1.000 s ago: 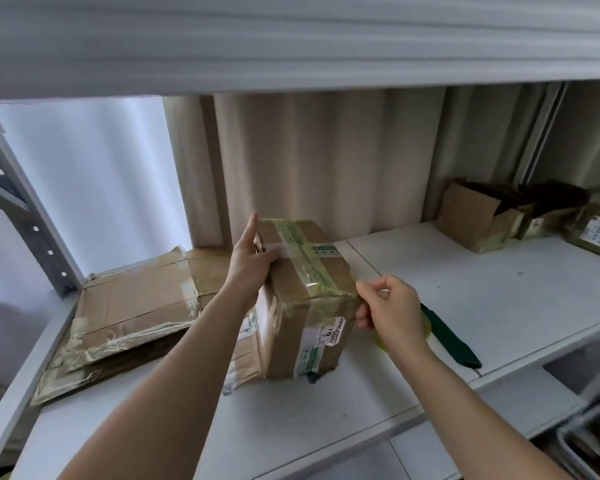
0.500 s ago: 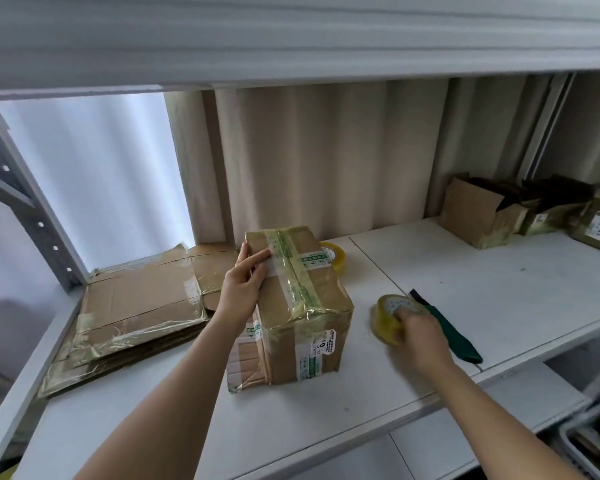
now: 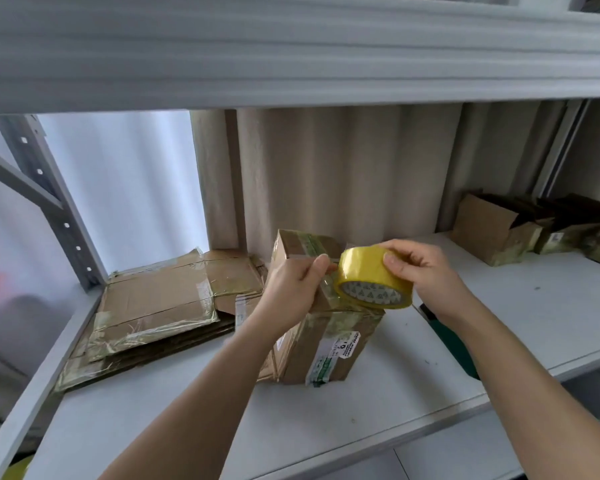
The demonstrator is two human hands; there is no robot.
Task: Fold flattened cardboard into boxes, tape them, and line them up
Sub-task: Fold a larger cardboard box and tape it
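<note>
Lifted off the shelf since half a second ago, the tape roll now sits gripped in the right hand at frame centre, above the folded box. Meanwhile the left hand has left the box top and pinches at the roll's edge, probably freeing the tape end for another strip.

Yellow tape roll, brown cardboard box with green-and-white labels, white shelf, dark green tool.

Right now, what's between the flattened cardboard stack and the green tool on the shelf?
In the head view, the taped box stands between the flattened cardboard stack and green tool, both hands working tape above it.
</note>
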